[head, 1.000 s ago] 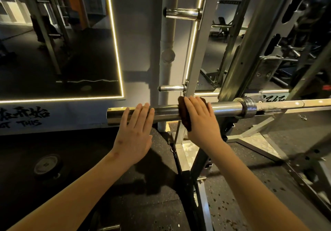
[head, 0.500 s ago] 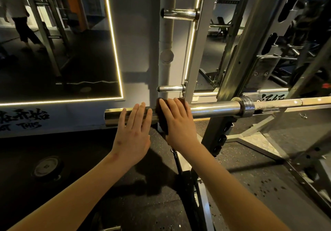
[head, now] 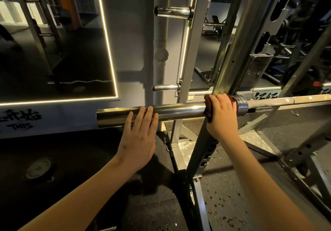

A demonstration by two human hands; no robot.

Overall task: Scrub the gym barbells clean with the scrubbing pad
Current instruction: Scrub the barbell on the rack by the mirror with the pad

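A chrome barbell sleeve [head: 179, 111] runs across the middle of the view, its free end at the left and its collar [head: 241, 104] at the right. My right hand [head: 221, 116] wraps a dark brown scrubbing pad [head: 207, 111] over the sleeve, right beside the collar. My left hand [head: 139, 135] lies flat with straight fingers, the fingertips resting on the sleeve's left part. The thinner, worn bar shaft [head: 295, 100] continues to the right past the collar.
The bar sits in a steel rack with an upright [head: 231, 65] behind my right hand and a base plate [head: 184, 150] below. Two chrome storage pegs [head: 172, 12] stick out above. A mirror with a lit frame [head: 109, 56] is at left. A weight plate [head: 38, 168] lies on the black floor.
My right hand slid the pad left along the sleeve toward my left hand, then back right to the collar. My left hand has stayed on the sleeve.
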